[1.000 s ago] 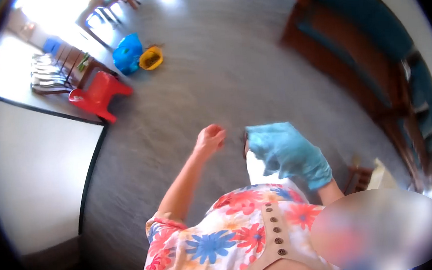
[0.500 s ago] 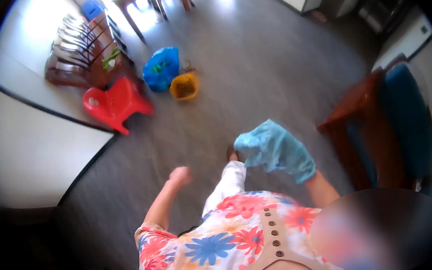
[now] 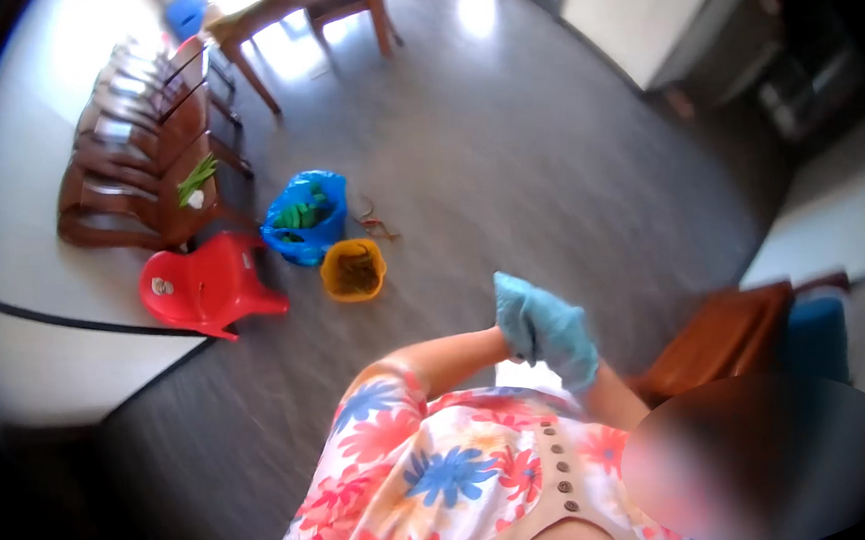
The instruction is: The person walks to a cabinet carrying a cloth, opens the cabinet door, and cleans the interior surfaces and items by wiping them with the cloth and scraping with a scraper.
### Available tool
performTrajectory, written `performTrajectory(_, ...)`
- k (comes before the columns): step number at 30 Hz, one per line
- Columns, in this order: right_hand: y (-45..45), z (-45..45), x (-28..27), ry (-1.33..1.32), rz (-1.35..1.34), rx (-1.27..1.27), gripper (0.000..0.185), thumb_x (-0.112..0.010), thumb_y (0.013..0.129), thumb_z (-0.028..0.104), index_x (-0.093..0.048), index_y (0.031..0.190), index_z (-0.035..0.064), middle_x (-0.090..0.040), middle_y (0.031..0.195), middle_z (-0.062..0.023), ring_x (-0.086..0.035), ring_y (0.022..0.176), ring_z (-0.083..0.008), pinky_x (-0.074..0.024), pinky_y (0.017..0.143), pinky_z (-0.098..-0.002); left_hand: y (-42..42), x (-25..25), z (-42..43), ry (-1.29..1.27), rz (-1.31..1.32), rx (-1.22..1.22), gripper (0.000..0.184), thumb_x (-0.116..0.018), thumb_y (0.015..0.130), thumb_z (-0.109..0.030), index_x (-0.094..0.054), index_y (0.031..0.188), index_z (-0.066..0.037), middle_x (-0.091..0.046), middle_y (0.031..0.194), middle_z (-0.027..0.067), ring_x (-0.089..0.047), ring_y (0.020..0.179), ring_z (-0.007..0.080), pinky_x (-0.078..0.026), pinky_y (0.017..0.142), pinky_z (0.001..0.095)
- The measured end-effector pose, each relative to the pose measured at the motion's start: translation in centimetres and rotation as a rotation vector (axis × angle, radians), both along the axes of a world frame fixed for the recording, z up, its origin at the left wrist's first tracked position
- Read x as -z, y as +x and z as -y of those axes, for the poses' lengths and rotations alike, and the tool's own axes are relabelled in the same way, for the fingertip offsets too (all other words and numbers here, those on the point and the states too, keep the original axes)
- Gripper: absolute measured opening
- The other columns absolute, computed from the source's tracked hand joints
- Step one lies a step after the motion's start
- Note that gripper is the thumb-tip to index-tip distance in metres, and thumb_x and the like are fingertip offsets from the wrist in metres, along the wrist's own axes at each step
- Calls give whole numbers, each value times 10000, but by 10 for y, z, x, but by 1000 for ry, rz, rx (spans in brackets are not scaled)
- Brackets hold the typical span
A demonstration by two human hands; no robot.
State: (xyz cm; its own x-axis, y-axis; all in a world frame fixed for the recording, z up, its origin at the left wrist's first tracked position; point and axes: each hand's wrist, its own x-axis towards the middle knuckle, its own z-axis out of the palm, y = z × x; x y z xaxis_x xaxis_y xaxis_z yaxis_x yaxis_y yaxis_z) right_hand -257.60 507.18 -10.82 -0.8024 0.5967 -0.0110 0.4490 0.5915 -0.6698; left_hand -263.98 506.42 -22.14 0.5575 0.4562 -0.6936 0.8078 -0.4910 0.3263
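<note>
A light blue cloth (image 3: 547,327), crumpled and hanging in folds, is held up in front of my floral shirt. My left hand (image 3: 503,341) reaches into it from the left, and its fingers are hidden in the folds. The cloth wraps over my right hand, which holds it from the right side; only the forearm (image 3: 610,400) shows below. Both hands are close together, with the cloth around and between them.
Ahead on the left stand a red plastic chair (image 3: 198,284), a blue bag (image 3: 301,224) with green stuff inside, and a yellow bucket (image 3: 353,271). Brown chairs (image 3: 97,208) line the wall. A wooden table (image 3: 298,0) is farther off; a brown wooden chair (image 3: 723,340) stands right.
My left hand has come across to the right and gone into the cloth, which is now bunched smaller. The view has shifted, so the bag and bucket appear lower.
</note>
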Motion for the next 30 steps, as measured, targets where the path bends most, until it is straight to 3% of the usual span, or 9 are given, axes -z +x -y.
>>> performTrajectory(1, -26, -29, -24, 239, 289, -224, 114, -532, 730, 74, -516, 839, 47, -548, 725, -78, -565, 707, -156, -442, 589, -274, -2, 0, -23, 16, 22, -29, 365, -526, 769, -227, -543, 1128, -167, -519, 1175, 43, -459, 1114, 211, -402, 866, 337)
performTrajectory(9, -108, -250, -53, -76, 79, -591, 265, -542, 712, 54, -571, 960, 142, -573, 815, -74, -578, 757, -227, -454, 639, -306, -84, -19, -221, 75, 21, -277, 439, -531, 777, -253, -472, 1205, -178, -448, 1253, 39, -357, 1191, 203, -291, 951, 333)
performTrajectory(14, -145, -403, 52, -248, 124, -536, 290, -504, 745, 92, -575, 1025, 122, -595, 952, -73, -572, 883, -204, -439, 735, -299, -152, -5, -345, 136, 6, -375, 490, -534, 782, -269, -428, 1253, -185, -404, 1302, 36, -294, 1239, 197, -221, 1004, 330)
performTrajectory(15, -149, -432, 44, -199, 115, -513, 311, -479, 761, 98, -569, 1059, 97, -594, 1012, -78, -562, 941, -199, -429, 786, -295, -169, -3, -373, 156, 7, -377, 501, -534, 783, -272, -419, 1263, -187, -396, 1311, 36, -282, 1248, 196, -207, 1014, 329)
performTrajectory(16, -170, -448, -72, -636, -209, -639, 337, -448, 785, 114, -552, 1096, 36, -569, 1098, -105, -521, 1038, -214, -390, 882, -307, -186, -2, -395, 188, 11, -374, 512, -535, 784, -275, -410, 1272, -188, -387, 1321, 35, -269, 1258, 195, -193, 1025, 328)
performTrajectory(19, -153, -562, -31, -1201, -492, -278, 459, -502, 708, -4, -464, 1163, -43, -465, 1225, -169, -427, 1161, -243, -316, 988, -354, -233, 0, -495, 145, 38, -401, 545, -537, 787, -285, -383, 1301, -192, -360, 1350, 34, -231, 1287, 192, -151, 1056, 327)
performTrajectory(21, -144, -603, -71, -1000, -599, -224, 529, -551, 650, -40, -440, 1166, -62, -439, 1242, -185, -414, 1169, -254, -313, 994, -365, -257, 0, -557, -65, 6, -448, 483, -579, 725, -261, -502, 1177, -107, -561, 1118, 87, -519, 1065, 247, -439, 845, 348)
performTrajectory(26, -117, -756, -73, -375, -513, 183, 576, -685, 590, 23, -467, 1119, -48, -495, 1158, -165, -487, 1071, -239, -402, 908, -316, -306, -10, -746, 56, -81, -419, 182, -529, 724, -136, -648, 849, -80, -644, 882, 98, -614, 856, 253, -499, 697, 347)
performTrajectory(30, -118, -843, -61, -487, -420, 502, 590, -670, 678, 29, -417, 1209, -20, -513, 1137, -92, -518, 997, -172, -425, 865, -272, -359, 7, -850, 176, 163, -751, 188, -525, 711, -179, -648, 811, -78, -634, 889, 118, -609, 824, 288, -492, 675, 390)
